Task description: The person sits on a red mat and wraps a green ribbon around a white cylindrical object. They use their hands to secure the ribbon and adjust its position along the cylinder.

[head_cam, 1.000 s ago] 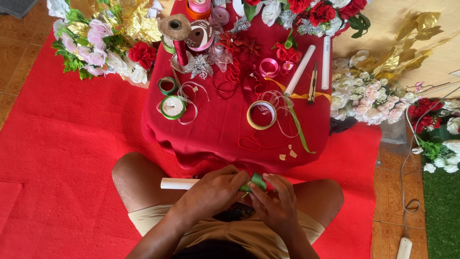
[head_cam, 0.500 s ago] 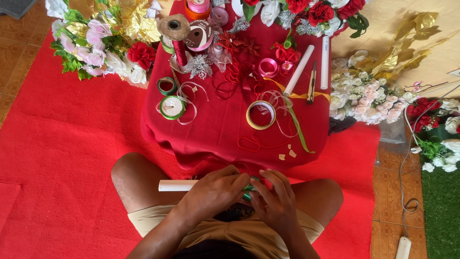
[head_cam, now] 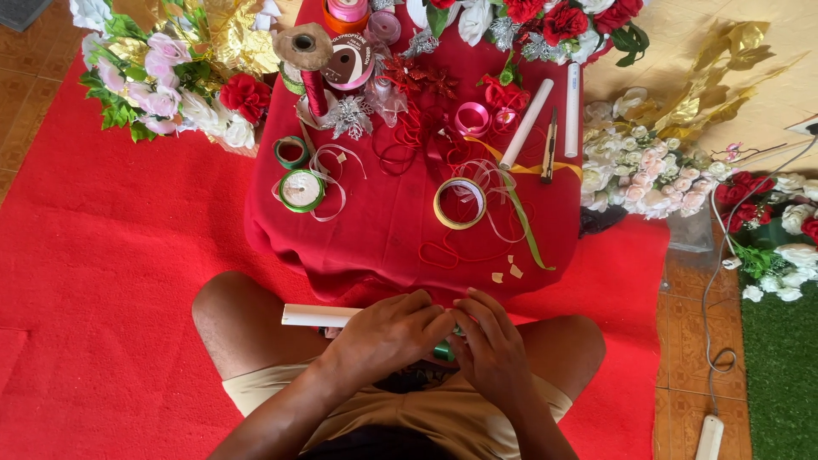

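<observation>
left hand (head_cam: 388, 334) curled, fingers bent | right hand (head_cam: 492, 351) curled alongside | hands touching above lap

left hand (head_cam: 388, 334) + right hand (head_cam: 492, 353) | gripping white stick (head_cam: 317, 315) | green tape (head_cam: 444, 350) between

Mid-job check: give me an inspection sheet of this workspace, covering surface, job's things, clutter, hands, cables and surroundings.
Surface: low table under a dark red cloth, standing on a red carpet.
Job's things: white stick across the lap, with a green piece showing between the hands.
Clutter: green ribbon spool, yellow ribbon roll, pink ribbon roll, two white sticks, loose ribbon strands.
Hands: left hand and right hand meet over the stick; what each grips is hidden.
Cables: white cable runs down the tiled floor on the right.
Surroundings: artificial flowers, gold leaves, green turf.
</observation>
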